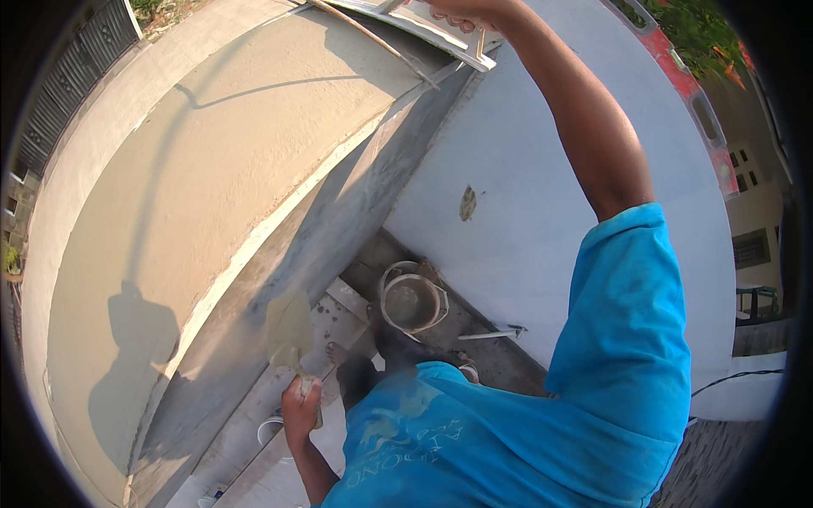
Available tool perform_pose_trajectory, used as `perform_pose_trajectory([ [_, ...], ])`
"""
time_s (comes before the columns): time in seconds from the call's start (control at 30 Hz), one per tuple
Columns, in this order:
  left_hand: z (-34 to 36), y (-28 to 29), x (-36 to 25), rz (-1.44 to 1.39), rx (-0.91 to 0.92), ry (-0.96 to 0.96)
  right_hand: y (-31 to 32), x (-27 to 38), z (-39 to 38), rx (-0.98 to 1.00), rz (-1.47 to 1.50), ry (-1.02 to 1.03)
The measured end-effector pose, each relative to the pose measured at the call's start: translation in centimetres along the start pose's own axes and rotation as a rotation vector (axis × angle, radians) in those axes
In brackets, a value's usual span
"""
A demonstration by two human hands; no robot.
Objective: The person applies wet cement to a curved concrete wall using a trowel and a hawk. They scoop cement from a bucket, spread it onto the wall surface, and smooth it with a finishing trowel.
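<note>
Low at the left, my left hand [302, 405] is closed round the handle of a trowel [290, 326]. Its broad blade is coated in greyish plaster and points up and away from me. My right arm reaches to the far top edge, where my right hand [464, 12] is partly cut off by the picture's rim. Its fingers are curled at a long pale board [470, 59] with short upright pieces, lying across the top of the wall. Damp beige plaster [229, 127] covers the broad surface at the left.
A bucket [411, 303] stands on the floor by my feet, near a white bar [491, 334]. A thin stick [373, 38] leans at the wall's top. White wall [525, 169] rises at the right; a plank [229, 440] runs below my left hand. A red-and-white barrier [677, 76] stands beyond.
</note>
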State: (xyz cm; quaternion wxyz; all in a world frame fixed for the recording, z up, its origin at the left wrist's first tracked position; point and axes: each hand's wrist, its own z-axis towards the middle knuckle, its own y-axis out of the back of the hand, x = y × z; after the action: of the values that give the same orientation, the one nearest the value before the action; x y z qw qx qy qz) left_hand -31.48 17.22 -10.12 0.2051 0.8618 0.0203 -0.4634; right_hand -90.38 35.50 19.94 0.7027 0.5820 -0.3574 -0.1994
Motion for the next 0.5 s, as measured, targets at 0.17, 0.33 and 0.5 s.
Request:
perform_pose_trajectory([
  [0.17, -0.1, -0.6, -0.5, -0.047, -0.011, 0.032, 0.8, 5.3, -2.0, 0.243, 0.401, -0.153],
  [0.33, 0.0, -0.5, -0.5, -0.001, -0.019, 0.01, 5.2, -4.3, -3.1, 0.092, 0.694, -0.322],
  [0.5, -0.5, -1.0, 0.0, -0.065, -0.038, 0.084, 5.4, -12.8, -5.2, -0.181, 0.617, -0.406],
])
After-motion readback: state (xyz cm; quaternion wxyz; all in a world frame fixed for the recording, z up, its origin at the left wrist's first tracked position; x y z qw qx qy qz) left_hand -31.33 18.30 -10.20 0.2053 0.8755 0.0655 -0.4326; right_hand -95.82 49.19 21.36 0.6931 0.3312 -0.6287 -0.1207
